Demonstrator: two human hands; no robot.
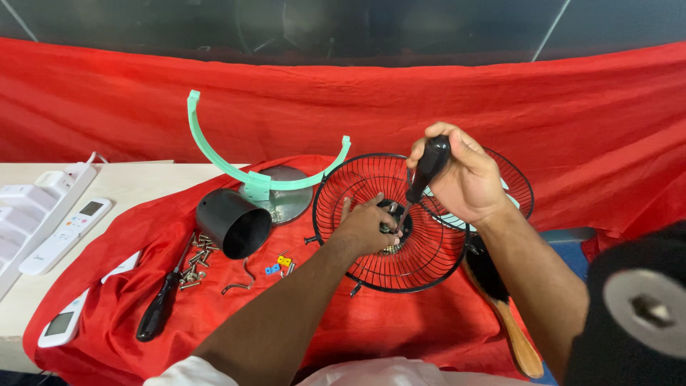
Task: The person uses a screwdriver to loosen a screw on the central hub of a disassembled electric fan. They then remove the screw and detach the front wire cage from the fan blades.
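right hand [464, 179] fist closed round black screwdriver [426, 171] | left hand [368, 225] fingers curled, pressing hub of wire fan guard [336, 193]

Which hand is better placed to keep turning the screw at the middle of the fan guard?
Right. The right hand grips the screwdriver, its tip at the hub of the black fan guard; the left hand rests on the hub.

Pale table [143, 182], largely draped with a red cloth [400, 329]. Directly on the bare tabletop at left: a white power strip [43, 196] and a white remote control [66, 226]. A second white remote [63, 319] lies partly on the cloth's edge.
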